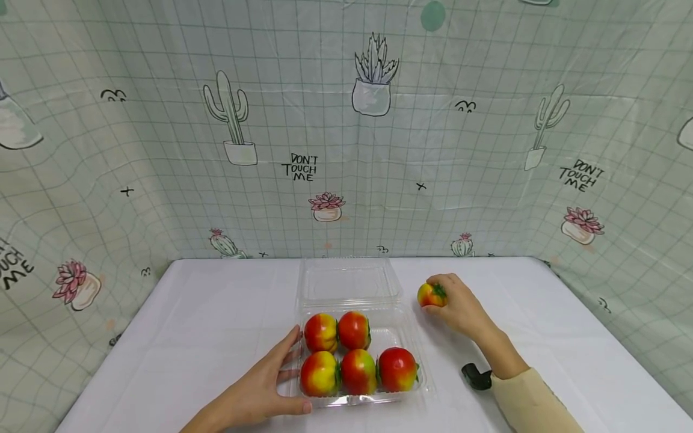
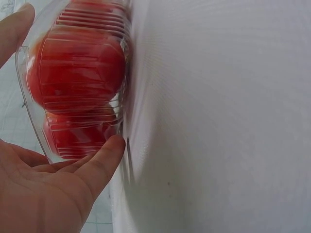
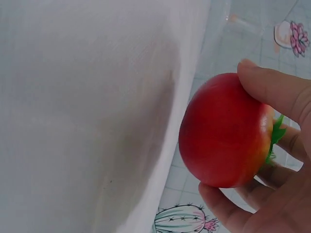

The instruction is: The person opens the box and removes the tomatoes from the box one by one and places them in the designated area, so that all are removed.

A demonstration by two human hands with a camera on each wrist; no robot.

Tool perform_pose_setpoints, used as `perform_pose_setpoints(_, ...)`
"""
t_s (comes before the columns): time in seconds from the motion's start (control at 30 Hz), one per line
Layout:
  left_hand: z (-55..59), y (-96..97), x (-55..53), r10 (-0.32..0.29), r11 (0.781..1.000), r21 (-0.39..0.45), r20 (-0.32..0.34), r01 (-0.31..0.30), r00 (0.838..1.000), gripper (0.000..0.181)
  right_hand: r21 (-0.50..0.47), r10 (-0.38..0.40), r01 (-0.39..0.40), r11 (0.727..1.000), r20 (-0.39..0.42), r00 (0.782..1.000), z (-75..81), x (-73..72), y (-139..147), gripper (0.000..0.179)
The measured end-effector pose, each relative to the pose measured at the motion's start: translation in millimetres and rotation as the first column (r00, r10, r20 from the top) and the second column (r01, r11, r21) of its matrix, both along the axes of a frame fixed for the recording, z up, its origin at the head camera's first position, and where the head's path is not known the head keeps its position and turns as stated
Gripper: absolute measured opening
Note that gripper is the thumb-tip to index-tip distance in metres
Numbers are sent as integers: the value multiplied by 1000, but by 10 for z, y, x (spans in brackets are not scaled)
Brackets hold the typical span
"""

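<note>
Between the thumb and fingers of my right hand is a red and yellow tomato with green leaves, right of the container. The right wrist view shows this tomato gripped by its sides, with a shadow on the white cloth beside it. My left hand rests its spread, fairly straight fingers against the left side of a clear plastic container. Several tomatoes lie in the container, two at the back and three in front. Through its ribbed wall, the left wrist view shows red tomatoes.
The container's clear lid is folded back behind it on the white table. A black object is by the right sleeve. A patterned curtain stands behind and along both sides.
</note>
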State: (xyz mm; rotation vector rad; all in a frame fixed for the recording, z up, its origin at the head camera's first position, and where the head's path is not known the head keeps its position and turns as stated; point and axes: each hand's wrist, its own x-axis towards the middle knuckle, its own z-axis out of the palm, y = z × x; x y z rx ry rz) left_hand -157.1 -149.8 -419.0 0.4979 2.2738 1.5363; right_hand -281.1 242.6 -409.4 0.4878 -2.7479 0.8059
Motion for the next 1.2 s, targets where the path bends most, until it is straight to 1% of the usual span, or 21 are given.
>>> perform_pose_setpoints(0.13,4,0,0,0,1000,-3,5,0,1000,113,23,-11,10,1000,25,1000,-23,-8,4,48)
perform_pose_setpoints(0.43,8,5,3,-2,1000,-3,-1,2,1000,112,47,-10,8,999,53,999,-59,-22,-12,49)
perform_pose_setpoints(0.6,8,7,3,-1,1000,-4,1,1,1000,112,50,-4,2,999,52,999,-57,-11,-18,49)
perform_pose_setpoints(0.87,12,10,2,1,1000,-5,9,-1,1000,112,22,18,-20,1000,55,998,-57,-4,-24,50)
perform_pose_setpoints(1.0,14,8,4,5,1000,-11,13,-5,1000,112,30,38,-40,999,62,997,-62,-4,-18,51)
perform_pose_setpoints(1.2,5,7,1,1,1000,-3,10,-1,1000,112,37,40,-43,998,57,998,-66,-10,-9,48)
